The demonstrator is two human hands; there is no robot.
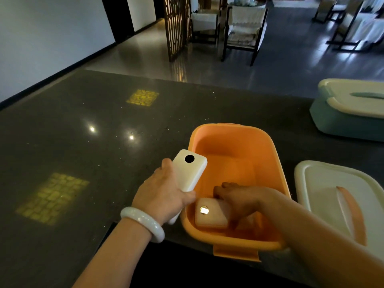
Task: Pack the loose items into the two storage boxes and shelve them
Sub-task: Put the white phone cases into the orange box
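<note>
An open orange storage box (234, 138) stands on the dark stone counter (83, 132). My left hand (164, 194) grips a white power bank (189, 169) just over the box's left rim. My right hand (239, 198) reaches inside the box, fingers resting on a second white power bank (209, 215) that lies on the box floor near the front wall. The box's white lid with an orange handle (332, 196) lies to the right. A teal storage box (342, 121) with its white lid on stands at the far right.
The counter's far edge runs across the middle of the view, and its near edge lies just below the orange box. Beyond are a grey floor, a wooden screen (176, 28) and dark-framed chairs (243, 30). A white bangle (143, 221) circles my left wrist.
</note>
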